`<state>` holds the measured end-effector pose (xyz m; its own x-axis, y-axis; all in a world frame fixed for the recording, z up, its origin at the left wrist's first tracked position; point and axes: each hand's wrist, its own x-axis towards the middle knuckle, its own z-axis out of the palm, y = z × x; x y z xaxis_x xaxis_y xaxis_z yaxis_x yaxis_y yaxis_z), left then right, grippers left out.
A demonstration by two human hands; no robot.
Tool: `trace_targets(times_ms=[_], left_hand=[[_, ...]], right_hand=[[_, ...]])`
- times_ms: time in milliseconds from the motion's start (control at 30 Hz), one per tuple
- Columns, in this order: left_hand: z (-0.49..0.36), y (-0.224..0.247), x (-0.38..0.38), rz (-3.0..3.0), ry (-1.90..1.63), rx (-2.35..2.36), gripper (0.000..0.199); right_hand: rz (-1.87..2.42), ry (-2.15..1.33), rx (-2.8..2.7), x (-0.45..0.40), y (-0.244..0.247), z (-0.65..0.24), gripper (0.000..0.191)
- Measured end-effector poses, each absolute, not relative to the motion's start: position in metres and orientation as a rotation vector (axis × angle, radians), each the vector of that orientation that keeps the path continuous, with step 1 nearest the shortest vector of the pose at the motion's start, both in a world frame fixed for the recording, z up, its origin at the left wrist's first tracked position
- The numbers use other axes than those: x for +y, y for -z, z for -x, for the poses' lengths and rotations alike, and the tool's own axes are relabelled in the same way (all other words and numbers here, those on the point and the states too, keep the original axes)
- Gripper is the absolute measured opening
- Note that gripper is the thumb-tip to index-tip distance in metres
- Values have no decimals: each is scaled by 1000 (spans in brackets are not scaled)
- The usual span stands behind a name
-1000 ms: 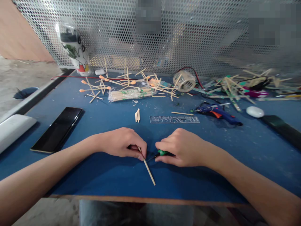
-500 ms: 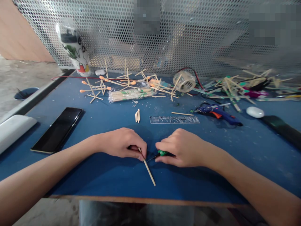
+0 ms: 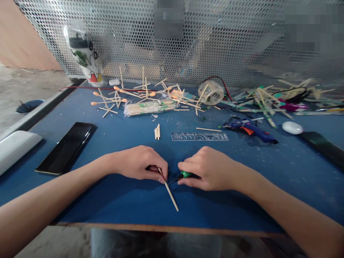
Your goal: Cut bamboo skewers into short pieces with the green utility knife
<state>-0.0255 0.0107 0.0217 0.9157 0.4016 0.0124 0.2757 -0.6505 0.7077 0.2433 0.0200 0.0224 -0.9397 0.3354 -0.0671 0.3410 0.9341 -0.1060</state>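
My left hand [image 3: 146, 163] pinches a thin wooden stick [image 3: 171, 196] near its upper part; the stick slants down to the right over the blue table [image 3: 129, 208]. Closed round a small green-handled cutting tool [image 3: 185, 174], my right hand [image 3: 205, 168] holds its dark tip against the stick, just beside my left fingertips. Much of the tool is hidden in my palm. Beyond my hands lie several short stick pieces [image 3: 157, 132], a clear ruler [image 3: 199, 137] and a single stick [image 3: 209, 129].
A phone [image 3: 66, 147] and a white case [image 3: 17, 148] lie at left. A blue glue gun [image 3: 249, 129] and a white mouse-like object [image 3: 292, 127] are at right. Along the mesh panel [image 3: 129, 36] are joined sticks, a stick packet [image 3: 150, 107], a tape roll [image 3: 211, 93] and a bottle [image 3: 87, 61].
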Motion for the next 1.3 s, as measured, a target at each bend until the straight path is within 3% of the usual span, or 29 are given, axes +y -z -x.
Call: trace_targets(times_ms=[667, 1000, 1167, 1300], left_hand=[[31, -23, 9, -2240, -285, 397, 12], [43, -22, 17, -2306, -336, 448, 18], [55, -28, 18, -2394, -474, 612, 22], [68, -47, 21, -2437, -794, 924, 29]], right_hand=[[-693, 619, 2942, 30, -30, -234, 43], [-701, 1259, 2508, 72, -39, -214, 65], [-796, 1425, 2391, 78, -35, -211, 40], [-865, 1480, 2412, 73, -31, -214, 42]])
